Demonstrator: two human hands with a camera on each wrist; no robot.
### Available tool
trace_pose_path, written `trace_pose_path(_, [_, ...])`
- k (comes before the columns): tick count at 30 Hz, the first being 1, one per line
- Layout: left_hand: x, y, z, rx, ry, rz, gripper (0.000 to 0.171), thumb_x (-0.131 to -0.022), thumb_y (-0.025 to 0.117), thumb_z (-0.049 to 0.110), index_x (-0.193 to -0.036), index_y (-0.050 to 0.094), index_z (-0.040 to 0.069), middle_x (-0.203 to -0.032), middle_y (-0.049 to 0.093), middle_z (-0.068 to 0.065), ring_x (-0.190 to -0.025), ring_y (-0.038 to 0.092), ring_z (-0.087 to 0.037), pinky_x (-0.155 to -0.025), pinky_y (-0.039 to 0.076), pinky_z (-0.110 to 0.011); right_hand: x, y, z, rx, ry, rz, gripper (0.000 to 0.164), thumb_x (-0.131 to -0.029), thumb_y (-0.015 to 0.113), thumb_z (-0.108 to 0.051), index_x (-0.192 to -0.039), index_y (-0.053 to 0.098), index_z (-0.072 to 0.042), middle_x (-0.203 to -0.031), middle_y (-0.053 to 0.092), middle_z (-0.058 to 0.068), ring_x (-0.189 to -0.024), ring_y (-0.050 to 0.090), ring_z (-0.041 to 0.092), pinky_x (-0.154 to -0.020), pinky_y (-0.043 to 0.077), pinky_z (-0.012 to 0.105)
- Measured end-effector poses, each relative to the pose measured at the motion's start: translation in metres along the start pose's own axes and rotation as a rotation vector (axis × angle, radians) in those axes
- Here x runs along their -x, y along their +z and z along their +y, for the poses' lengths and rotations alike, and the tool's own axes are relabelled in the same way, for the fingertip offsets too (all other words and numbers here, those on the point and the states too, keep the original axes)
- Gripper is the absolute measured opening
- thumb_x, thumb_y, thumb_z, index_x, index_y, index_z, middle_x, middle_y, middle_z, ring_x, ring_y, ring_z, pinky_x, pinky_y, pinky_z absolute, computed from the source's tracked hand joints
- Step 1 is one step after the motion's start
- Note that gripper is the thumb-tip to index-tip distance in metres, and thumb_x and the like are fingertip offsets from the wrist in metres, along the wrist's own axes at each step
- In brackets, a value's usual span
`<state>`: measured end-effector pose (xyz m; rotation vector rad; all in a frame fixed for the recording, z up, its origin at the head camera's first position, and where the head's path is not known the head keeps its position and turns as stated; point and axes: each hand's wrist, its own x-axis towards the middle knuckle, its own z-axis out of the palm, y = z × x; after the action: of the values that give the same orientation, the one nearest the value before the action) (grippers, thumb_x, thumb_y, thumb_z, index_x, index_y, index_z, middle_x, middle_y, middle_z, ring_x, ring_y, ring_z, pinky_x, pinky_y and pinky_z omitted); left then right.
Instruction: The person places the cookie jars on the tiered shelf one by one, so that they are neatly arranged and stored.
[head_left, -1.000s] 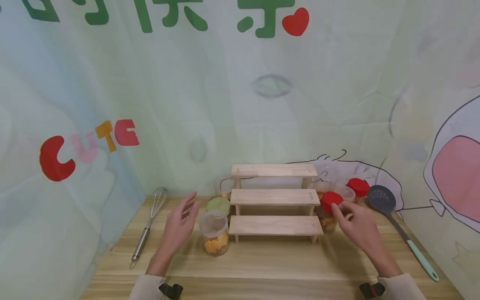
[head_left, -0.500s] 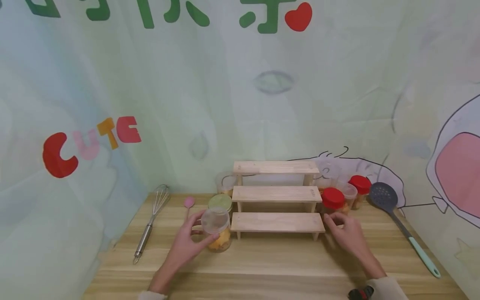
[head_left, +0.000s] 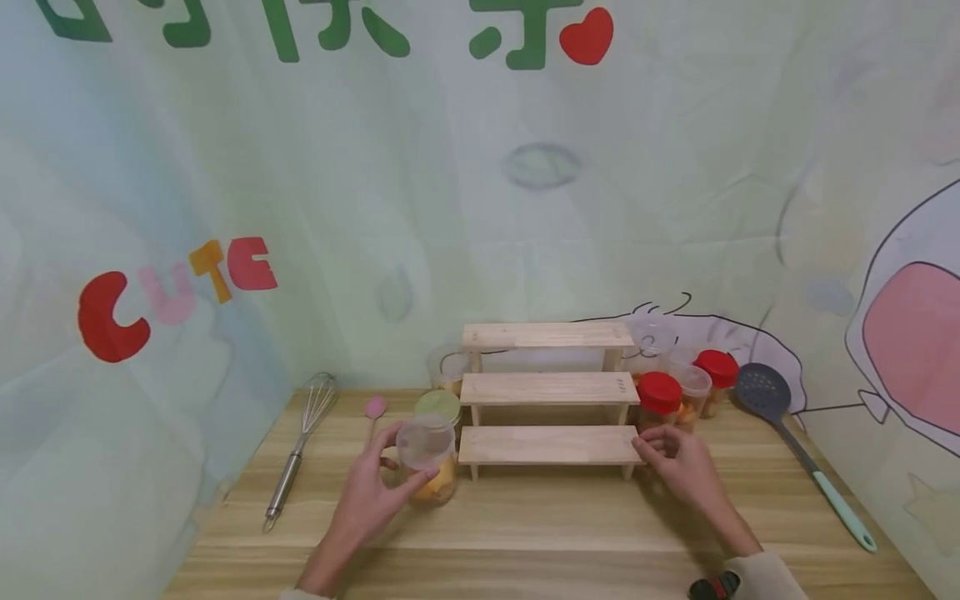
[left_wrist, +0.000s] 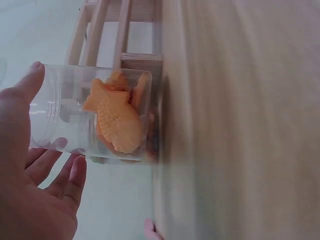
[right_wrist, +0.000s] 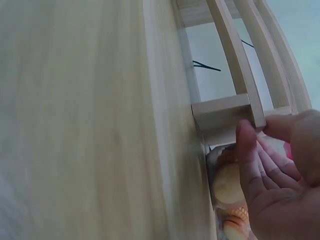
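Note:
My left hand (head_left: 372, 485) grips a clear plastic jar (head_left: 441, 478), thumb and fingers around its upper part. Fish-shaped orange biscuits (left_wrist: 118, 122) fill the jar's lower half in the left wrist view. To the jar's right is a three-step wooden display stand (head_left: 551, 446). Its lowest step's right end is pinched between the thumb and fingers of my right hand (head_left: 681, 467). The right wrist view shows that hand (right_wrist: 280, 185) at the corner of the step's end (right_wrist: 257, 112), with a jar of brown and cream snacks (right_wrist: 227, 185) behind the fingers.
A green-lidded jar (head_left: 438, 406), another clear jar (head_left: 447, 371) and a pink-headed utensil (head_left: 376, 407) stand left of the rack. A whisk (head_left: 294, 458) lies farther left. On the right are red-lidded jars (head_left: 660, 392), a clear-lidded jar (head_left: 693, 383) and a slotted skimmer (head_left: 806, 462).
My left hand has moved right and taken hold of the biscuit jar. My right hand has left the red-lidded jar, moving down and left to the lowest step's end.

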<state>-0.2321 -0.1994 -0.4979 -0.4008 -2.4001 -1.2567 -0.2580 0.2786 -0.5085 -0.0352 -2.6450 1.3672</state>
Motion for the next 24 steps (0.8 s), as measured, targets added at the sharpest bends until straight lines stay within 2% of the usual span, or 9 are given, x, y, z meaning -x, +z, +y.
trace_pose_path(6, [-0.011,-0.007,0.021,0.003,0.078,0.092,0.074,-0.083,0.097,0.029,-0.148,0.062,0.022,-0.137,0.072,0.002,-0.112,0.066,-0.013,-0.086,0.060,-0.034,0.001,0.004,-0.003,-0.084,0.098,-0.004,0.038,-0.102,0.079,-0.025,-0.122,0.073,0.007,-0.100,0.082,0.017,-0.074,0.076,0.016,-0.064,0.060,0.024])
trace_pose_path(12, [-0.033,-0.002,0.051,0.028,0.065,0.134,0.077,-0.084,0.096,0.030,-0.151,0.059,0.020,-0.139,0.067,-0.001,-0.109,0.062,-0.015,-0.092,0.053,-0.032,0.002,0.005,-0.002,-0.118,0.119,0.014,0.038,-0.101,0.080,-0.024,-0.123,0.074,0.006,-0.101,0.082,0.017,-0.074,0.076,0.015,-0.065,0.061,0.024])
trace_pose_path(14, [-0.042,0.003,0.060,0.030,0.074,0.147,0.078,-0.085,0.095,0.032,-0.152,0.057,0.020,-0.138,0.066,-0.001,-0.108,0.061,-0.015,-0.095,0.049,-0.036,0.002,0.006,-0.001,-0.135,0.109,0.020,0.038,-0.100,0.081,-0.023,-0.122,0.074,0.007,-0.102,0.082,0.018,-0.073,0.076,0.014,-0.065,0.061,0.024])
trace_pose_path(16, [-0.052,0.009,0.068,0.051,0.101,0.154,0.078,-0.085,0.094,0.031,-0.153,0.056,0.020,-0.139,0.066,-0.001,-0.109,0.060,-0.016,-0.094,0.049,-0.039,0.002,0.007,-0.001,-0.156,0.101,0.022,0.038,-0.100,0.081,-0.023,-0.122,0.074,0.008,-0.103,0.082,0.019,-0.073,0.076,0.014,-0.066,0.062,0.024])
trace_pose_path(21, [-0.083,0.034,0.084,0.128,0.207,0.132,0.076,-0.088,0.092,0.029,-0.154,0.055,0.017,-0.142,0.065,-0.003,-0.119,0.059,-0.020,-0.085,0.059,-0.043,0.002,0.008,-0.001,-0.177,0.099,0.026,0.036,-0.100,0.080,-0.020,-0.121,0.074,0.009,-0.105,0.081,0.020,-0.074,0.076,0.014,-0.067,0.063,0.025])
trace_pose_path(24, [-0.100,0.051,0.095,0.140,0.221,0.104,0.076,-0.090,0.091,0.035,-0.154,0.054,0.017,-0.141,0.063,-0.002,-0.120,0.058,-0.023,-0.086,0.060,-0.046,0.003,0.007,-0.002,-0.162,0.096,0.031,0.033,-0.101,0.079,-0.017,-0.120,0.074,0.009,-0.105,0.081,0.020,-0.073,0.076,0.013,-0.066,0.063,0.024])
